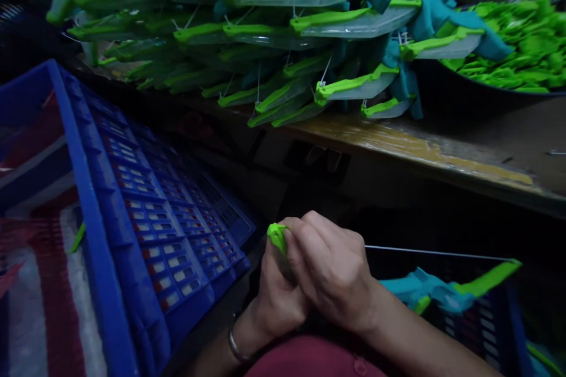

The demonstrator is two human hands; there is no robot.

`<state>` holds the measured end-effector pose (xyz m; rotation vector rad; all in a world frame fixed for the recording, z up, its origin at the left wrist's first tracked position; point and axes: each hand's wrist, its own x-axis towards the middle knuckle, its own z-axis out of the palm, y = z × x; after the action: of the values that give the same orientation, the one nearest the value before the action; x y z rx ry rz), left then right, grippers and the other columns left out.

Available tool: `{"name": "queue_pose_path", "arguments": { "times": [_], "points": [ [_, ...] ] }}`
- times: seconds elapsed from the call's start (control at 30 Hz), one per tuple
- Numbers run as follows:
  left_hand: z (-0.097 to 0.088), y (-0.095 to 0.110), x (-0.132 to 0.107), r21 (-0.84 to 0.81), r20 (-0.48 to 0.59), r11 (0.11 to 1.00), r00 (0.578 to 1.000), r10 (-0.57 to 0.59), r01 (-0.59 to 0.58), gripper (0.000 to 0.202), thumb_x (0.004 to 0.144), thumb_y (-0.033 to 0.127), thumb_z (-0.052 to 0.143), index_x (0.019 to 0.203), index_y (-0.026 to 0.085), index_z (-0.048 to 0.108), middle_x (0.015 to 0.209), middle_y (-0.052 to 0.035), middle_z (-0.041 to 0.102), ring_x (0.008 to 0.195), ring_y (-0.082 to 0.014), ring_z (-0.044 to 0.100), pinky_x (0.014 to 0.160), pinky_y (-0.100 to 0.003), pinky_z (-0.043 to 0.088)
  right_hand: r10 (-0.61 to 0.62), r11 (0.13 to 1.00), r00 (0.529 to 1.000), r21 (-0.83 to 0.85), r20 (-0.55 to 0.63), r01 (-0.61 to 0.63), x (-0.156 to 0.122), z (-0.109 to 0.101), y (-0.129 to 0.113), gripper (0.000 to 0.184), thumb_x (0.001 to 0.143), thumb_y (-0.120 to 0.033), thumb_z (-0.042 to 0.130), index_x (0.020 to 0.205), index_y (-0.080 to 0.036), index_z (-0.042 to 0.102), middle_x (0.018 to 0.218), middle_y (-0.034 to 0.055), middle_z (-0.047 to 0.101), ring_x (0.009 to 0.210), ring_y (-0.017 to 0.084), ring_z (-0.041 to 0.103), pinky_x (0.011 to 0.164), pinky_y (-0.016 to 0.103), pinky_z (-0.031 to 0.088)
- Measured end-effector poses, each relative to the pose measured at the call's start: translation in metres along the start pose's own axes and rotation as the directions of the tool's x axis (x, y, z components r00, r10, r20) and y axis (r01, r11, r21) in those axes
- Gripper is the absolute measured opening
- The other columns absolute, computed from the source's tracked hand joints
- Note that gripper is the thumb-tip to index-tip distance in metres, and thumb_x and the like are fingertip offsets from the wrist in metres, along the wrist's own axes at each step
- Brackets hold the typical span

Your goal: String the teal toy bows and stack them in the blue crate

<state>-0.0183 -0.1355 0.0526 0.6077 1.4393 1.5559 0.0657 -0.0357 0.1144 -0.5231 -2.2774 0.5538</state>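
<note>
The two hands meet near six o'clock. The left hand [283, 300], with a metal bracelet [231, 343] on its wrist, is closed around a green-tipped piece [275, 237], probably to keep it steady and its tip pointing up. The right hand [333, 265] is folded over the same piece, its thumb and finger pinching beside the tip; what else its fingers hide, I cannot tell. From behind this hand a white string [433, 253] goes to a turquoise-and-green part [424, 288] at four o'clock; it is straight, so it seems to be under pull. At twelve o'clock, many green-edged clear pieces [358, 87] lie stacked over the table [398, 141], perhaps for easy reach. A heap of green parts [517, 53] is at two o'clock, a blue crate [91, 218] at nine o'clock
</note>
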Motion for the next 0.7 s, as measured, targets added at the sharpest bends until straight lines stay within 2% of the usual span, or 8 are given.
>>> {"name": "queue_pose_path", "arguments": {
  "times": [0.07,0.1,0.23,0.37,0.47,0.57,0.63,0.7],
  "points": [
    [-0.004,0.007,-0.004,0.07,0.03,0.996,0.998,0.046,-0.048,0.066,0.068,0.018,0.092,0.126,0.026,0.062,0.118,-0.0083,0.064,0.113,-0.0303,0.061,0.103,-0.043,0.052,-0.012,0.999,1.0,0.038,0.0,0.012,0.0,0.0,0.002,0.021,0.102,-0.014,0.046,0.087,-0.013,0.061,0.074,0.003,0.055,0.066,0.012,0.051,0.06,0.025,0.04],
    [-0.006,0.012,-0.005,0.069,0.036,0.997,0.999,0.039,-0.042,0.069,0.072,0.021,0.09,0.133,0.028,0.059,0.122,-0.0081,0.064,0.115,-0.0296,0.061,0.103,-0.042,0.053,-0.019,0.999,1.0,0.046,-0.002,0.019,-0.001,0.0,0.002,0.021,0.102,-0.014,0.046,0.087,-0.013,0.061,0.075,0.0032,0.056,0.067,0.012,0.052,0.061,0.025,0.041],
    [-0.003,0.027,-0.007,-0.202,0.006,0.977,0.998,-0.062,0.062,0.049,0.095,0.044,0.069,0.14,0.034,0.054,0.108,-0.0038,0.066,0.093,-0.02,0.068,0.079,-0.029,0.058,-0.073,0.997,0.997,0.009,0.0,0.073,-0.002,0.003,0.004,0.019,0.101,-0.013,0.048,0.09,-0.012,0.064,0.076,0.0053,0.06,0.071,0.015,0.055,0.063,0.028,0.044],
    [0.005,0.029,-0.003,-0.209,-0.08,0.978,0.997,-0.011,-0.006,0.045,0.098,0.048,0.064,0.141,0.037,0.053,0.107,-0.0018,0.065,0.09,-0.0154,0.065,0.079,-0.024,0.057,-0.213,0.972,0.976,-0.106,-0.039,0.208,0.007,-0.013,0.008,0.016,0.099,-0.014,0.051,0.094,-0.013,0.066,0.08,0.0071,0.063,0.077,0.018,0.059,0.069,0.033,0.048],
    [0.007,0.026,0.002,-0.226,-0.005,0.974,1.0,-0.03,0.028,0.045,0.1,0.045,0.061,0.144,0.04,0.049,0.094,0.0008,0.063,0.069,-0.0121,0.061,0.066,-0.024,0.057,-0.111,0.988,0.992,-0.113,-0.063,0.103,0.02,-0.043,0.01,0.018,0.101,-0.019,0.051,0.091,-0.019,0.066,0.078,0.0052,0.062,0.073,0.017,0.058,0.065,0.031,0.046],
    [0.005,0.024,0.006,-0.272,0.068,0.961,0.997,-0.023,0.041,0.041,0.102,0.041,0.058,0.141,0.041,0.048,0.096,0.0015,0.062,0.055,-0.0086,0.056,0.054,-0.024,0.055,0.045,0.992,0.993,-0.116,-0.112,-0.058,0.028,-0.062,0.012,0.021,0.102,-0.02,0.053,0.085,-0.021,0.065,0.072,0.004,0.061,0.066,0.014,0.057,0.06,0.03,0.044],
    [0.004,0.023,0.008,-0.281,0.08,0.96,0.997,0.007,0.016,0.035,0.103,0.037,0.057,0.137,0.04,0.05,0.103,0.0004,0.063,0.054,-0.0077,0.059,0.052,-0.023,0.054,0.073,0.988,0.988,-0.124,-0.138,-0.09,0.027,-0.059,0.014,0.02,0.101,-0.018,0.053,0.085,-0.021,0.064,0.073,0.0041,0.063,0.065,0.014,0.058,0.061,0.029,0.046],
    [0.003,0.023,0.01,-0.268,0.086,0.963,0.995,0.047,-0.022,0.026,0.103,0.034,0.058,0.128,0.036,0.055,0.107,-0.0005,0.063,0.053,-0.0072,0.06,0.05,-0.022,0.054,0.07,0.99,0.987,-0.109,-0.144,-0.086,0.021,-0.046,0.017,0.018,0.101,-0.015,0.052,0.088,-0.02,0.064,0.076,0.0043,0.065,0.066,0.014,0.059,0.063,0.029,0.047]
  ]
}}
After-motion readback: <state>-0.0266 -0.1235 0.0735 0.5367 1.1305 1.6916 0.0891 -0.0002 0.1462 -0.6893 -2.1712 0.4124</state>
